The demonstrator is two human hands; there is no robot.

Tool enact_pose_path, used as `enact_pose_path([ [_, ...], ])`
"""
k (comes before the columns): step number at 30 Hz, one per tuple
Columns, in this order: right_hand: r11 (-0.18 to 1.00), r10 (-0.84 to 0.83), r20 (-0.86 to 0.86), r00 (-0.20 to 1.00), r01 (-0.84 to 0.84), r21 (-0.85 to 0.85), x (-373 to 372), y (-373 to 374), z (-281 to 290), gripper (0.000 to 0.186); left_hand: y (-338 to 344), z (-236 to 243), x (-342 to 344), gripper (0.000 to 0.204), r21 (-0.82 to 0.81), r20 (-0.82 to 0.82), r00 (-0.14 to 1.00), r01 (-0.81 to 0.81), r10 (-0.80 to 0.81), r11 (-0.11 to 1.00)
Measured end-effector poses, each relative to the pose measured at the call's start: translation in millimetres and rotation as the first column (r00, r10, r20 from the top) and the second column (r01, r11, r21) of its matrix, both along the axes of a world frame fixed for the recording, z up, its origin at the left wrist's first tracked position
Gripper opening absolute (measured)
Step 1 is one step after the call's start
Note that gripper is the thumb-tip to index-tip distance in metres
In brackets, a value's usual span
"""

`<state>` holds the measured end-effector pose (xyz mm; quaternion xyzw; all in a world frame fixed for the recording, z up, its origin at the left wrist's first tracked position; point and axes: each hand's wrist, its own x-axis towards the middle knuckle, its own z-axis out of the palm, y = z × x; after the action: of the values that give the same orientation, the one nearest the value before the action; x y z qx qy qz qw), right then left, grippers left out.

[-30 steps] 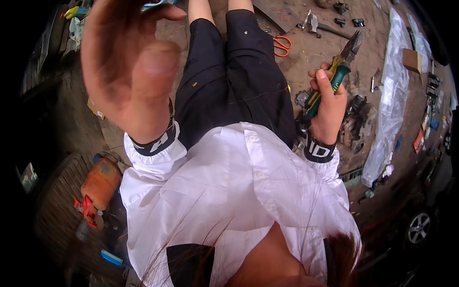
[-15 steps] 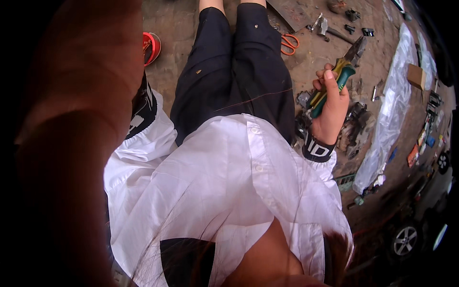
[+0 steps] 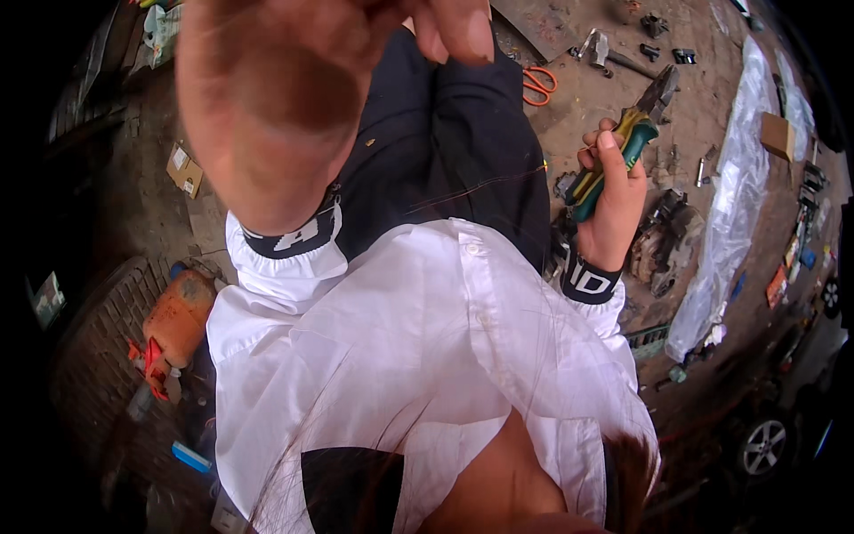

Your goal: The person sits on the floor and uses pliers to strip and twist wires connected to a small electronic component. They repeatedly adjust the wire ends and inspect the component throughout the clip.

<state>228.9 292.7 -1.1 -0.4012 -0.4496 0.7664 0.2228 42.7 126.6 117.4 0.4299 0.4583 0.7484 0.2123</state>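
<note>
My right hand (image 3: 614, 182) is closed around a pair of pliers (image 3: 627, 142) with green and yellow handles, its metal jaws pointing up and away. Close to the camera, my left hand (image 3: 294, 107) fills the upper left of the view and is blurred. Its fingers are loosely bent and apart from the thumb, with nothing seen in them; part of the hand lies beyond the top edge. A thin reddish wire (image 3: 471, 190) stretches across the dark trousers on my lap, with a small yellow spot at its right end.
Orange-handled scissors (image 3: 539, 86), a hammer (image 3: 623, 62) and metal parts (image 3: 663, 240) lie on the ground ahead and right. Farther right are clear plastic sheeting (image 3: 721, 214) and a small cardboard box (image 3: 777, 136). An orange container (image 3: 180, 311) stands at the left.
My left hand has drawn back from the camera toward the upper middle, uncovering the ground at the left. My right hand keeps the pliers in nearly the same place.
</note>
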Motion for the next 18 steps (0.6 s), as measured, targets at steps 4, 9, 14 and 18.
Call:
enact_pose_path([
  [4,0.999,0.010,-0.030,1.000,-0.009,0.039,-3,-1,2,0.019,15,-83,47,0.027,-0.589,0.070,0.991,0.131,-0.111,0.797],
  [9,0.990,0.064,-0.053,0.997,-0.057,0.125,-4,-3,5,0.018,22,-100,69,0.021,-0.510,0.439,0.892,0.347,-0.110,0.787],
  [14,0.989,0.033,-0.086,0.996,-0.020,0.149,-4,-8,6,0.018,23,-97,68,0.013,-0.616,0.381,0.918,0.341,-0.110,0.710],
  [18,0.979,0.070,-0.030,0.997,-0.063,0.193,-1,-4,1,0.020,24,-93,73,0.007,-0.657,0.096,0.995,0.070,-0.008,0.751],
])
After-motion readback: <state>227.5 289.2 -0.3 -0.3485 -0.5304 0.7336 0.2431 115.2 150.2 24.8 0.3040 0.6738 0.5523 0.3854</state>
